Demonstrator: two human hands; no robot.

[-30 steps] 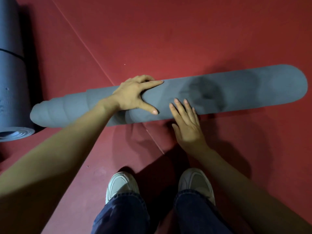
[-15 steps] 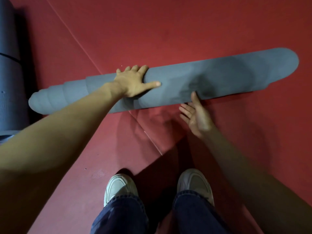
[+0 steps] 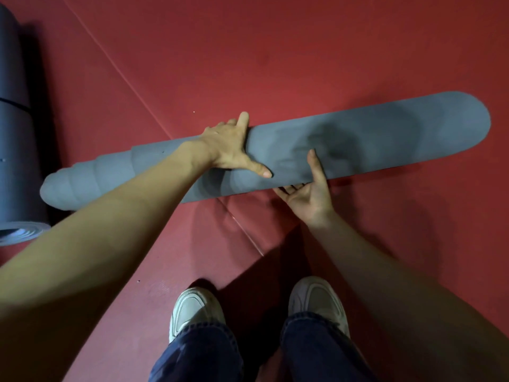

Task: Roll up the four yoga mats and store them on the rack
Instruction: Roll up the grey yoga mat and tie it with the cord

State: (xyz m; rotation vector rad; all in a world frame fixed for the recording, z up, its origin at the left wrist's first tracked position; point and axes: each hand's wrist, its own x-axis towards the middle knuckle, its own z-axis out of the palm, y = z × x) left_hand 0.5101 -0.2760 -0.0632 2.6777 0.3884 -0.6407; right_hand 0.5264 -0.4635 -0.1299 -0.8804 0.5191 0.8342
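A grey yoga mat (image 3: 385,133), rolled into a long tube, lies across the red floor in front of me. Its left end is telescoped, with inner layers sticking out in steps. My left hand (image 3: 228,144) spans the top of the roll near its middle, fingers over the far side and thumb spread on the near side. My right hand (image 3: 311,197) is palm up at the roll's near lower edge, with the fingers tucked under it and the thumb lying up against its side. No rack is in view.
A second rolled dark grey mat (image 3: 13,161) lies along the left edge, close to the telescoped end. A floor seam (image 3: 239,224) runs diagonally under the roll. My white shoes (image 3: 195,310) stand just behind the mat.
My right hand left the top of the roll, turned palm up and slid its fingers under the near edge. My left hand shifted further over the roll's top.
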